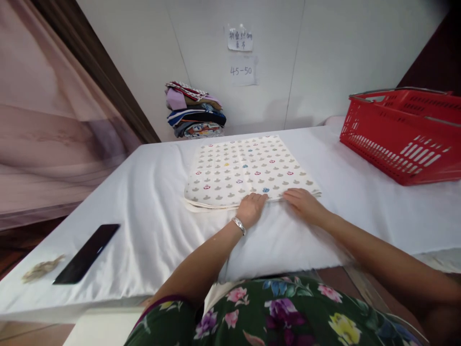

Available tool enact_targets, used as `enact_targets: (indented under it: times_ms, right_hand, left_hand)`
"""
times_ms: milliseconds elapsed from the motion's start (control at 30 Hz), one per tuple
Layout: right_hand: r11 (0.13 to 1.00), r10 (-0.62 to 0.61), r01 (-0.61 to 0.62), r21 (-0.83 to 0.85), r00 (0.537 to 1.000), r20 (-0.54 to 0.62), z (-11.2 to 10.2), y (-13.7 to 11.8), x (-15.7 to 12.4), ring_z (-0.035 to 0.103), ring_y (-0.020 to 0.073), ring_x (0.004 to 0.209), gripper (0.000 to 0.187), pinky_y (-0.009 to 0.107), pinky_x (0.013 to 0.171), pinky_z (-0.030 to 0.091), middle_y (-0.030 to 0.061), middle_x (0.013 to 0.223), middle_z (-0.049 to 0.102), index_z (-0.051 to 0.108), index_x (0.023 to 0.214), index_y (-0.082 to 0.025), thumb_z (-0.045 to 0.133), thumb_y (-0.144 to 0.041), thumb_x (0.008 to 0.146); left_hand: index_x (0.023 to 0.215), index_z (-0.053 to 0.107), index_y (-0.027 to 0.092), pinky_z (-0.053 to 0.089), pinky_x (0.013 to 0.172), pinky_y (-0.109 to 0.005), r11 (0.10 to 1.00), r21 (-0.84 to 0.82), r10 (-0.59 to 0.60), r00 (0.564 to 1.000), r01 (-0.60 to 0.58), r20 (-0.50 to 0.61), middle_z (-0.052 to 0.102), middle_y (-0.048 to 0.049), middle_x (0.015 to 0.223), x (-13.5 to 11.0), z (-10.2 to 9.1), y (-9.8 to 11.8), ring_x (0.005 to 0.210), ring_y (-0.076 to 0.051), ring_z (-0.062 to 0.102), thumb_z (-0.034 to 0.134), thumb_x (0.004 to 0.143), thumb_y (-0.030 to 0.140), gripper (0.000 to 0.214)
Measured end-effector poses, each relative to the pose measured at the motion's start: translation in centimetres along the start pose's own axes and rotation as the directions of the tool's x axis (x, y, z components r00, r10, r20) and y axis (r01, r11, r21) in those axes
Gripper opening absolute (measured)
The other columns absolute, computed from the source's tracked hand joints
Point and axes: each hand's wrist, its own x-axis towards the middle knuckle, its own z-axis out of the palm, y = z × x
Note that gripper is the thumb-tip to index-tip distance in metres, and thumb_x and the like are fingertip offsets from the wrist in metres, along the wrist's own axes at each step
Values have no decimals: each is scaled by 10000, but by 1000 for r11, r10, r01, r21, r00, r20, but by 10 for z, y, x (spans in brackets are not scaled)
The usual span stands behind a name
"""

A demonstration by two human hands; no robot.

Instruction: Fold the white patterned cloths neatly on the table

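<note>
A folded patterned cloth (241, 168), cream with small grey, red, blue and yellow motifs, lies flat on the white-covered table. Its layers show along the near left edge. My left hand (252, 209), with a silver bracelet at the wrist, holds the middle of the near edge, fingers bent over the top. To its right, my right hand (305, 205) grips the same edge near the right corner, its fingers close together. The undersides of both hands are hidden.
A red plastic basket (399, 144) stands at the right. Several folded fabrics are stacked in a pile (196, 113) behind the table's far edge. At the near left lie a black flat phone-like object (86, 254) and a beige bundle (42, 269). A curtain (57, 110) hangs left.
</note>
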Motion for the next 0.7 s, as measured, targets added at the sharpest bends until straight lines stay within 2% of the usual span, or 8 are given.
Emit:
enact_targets:
  times_ms: [100, 233, 367, 467, 700]
  right_hand:
    - [989, -69, 68, 133, 998, 4, 14, -30, 32, 527, 216, 998, 266, 374, 838, 424, 68, 1031, 609, 601, 1061, -234, 449, -188, 847]
    - [979, -79, 83, 188, 996, -29, 31, -38, 54, 540, 198, 857, 238, 341, 766, 424, 74, 916, 616, 638, 996, -212, 435, -195, 873]
    - [976, -63, 73, 204, 996, -57, 39, -34, 53, 531, 197, 851, 259, 335, 756, 409, 75, 912, 613, 649, 962, -213, 402, -184, 889]
    - [973, -47, 60, 223, 997, -65, 41, -33, 50, 528, 196, 852, 271, 334, 750, 407, 71, 929, 612, 649, 959, -218, 387, -188, 894]
    - [962, -42, 61, 266, 996, -76, 45, -30, 51, 522, 197, 846, 257, 341, 754, 412, 67, 929, 609, 647, 964, -214, 402, -208, 888]
  left_hand:
    - [1158, 477, 161, 424, 776, -330, 998, -32, -61, 998, 61, 11, 611, -67, 924, -1, -4, 0, 896, -190, 540, 410, 855, 122, 312]
    - [1062, 543, 190, 427, 803, -327, 991, -99, -93, 996, 94, 13, 616, -52, 970, -11, -14, -15, 939, -188, 534, 506, 838, 220, 229]
    - [1028, 591, 201, 432, 812, -334, 981, -133, -145, 989, 142, -9, 613, -54, 987, -32, -27, -43, 941, -192, 525, 563, 816, 296, 234]
    - [988, 621, 210, 435, 812, -334, 976, -168, -141, 990, 140, 9, 609, -49, 981, -47, -34, -59, 921, -185, 526, 559, 819, 296, 200]
    - [947, 641, 203, 427, 804, -313, 966, -224, -130, 992, 128, 6, 611, -43, 941, -54, -37, -66, 873, -165, 530, 516, 852, 305, 188]
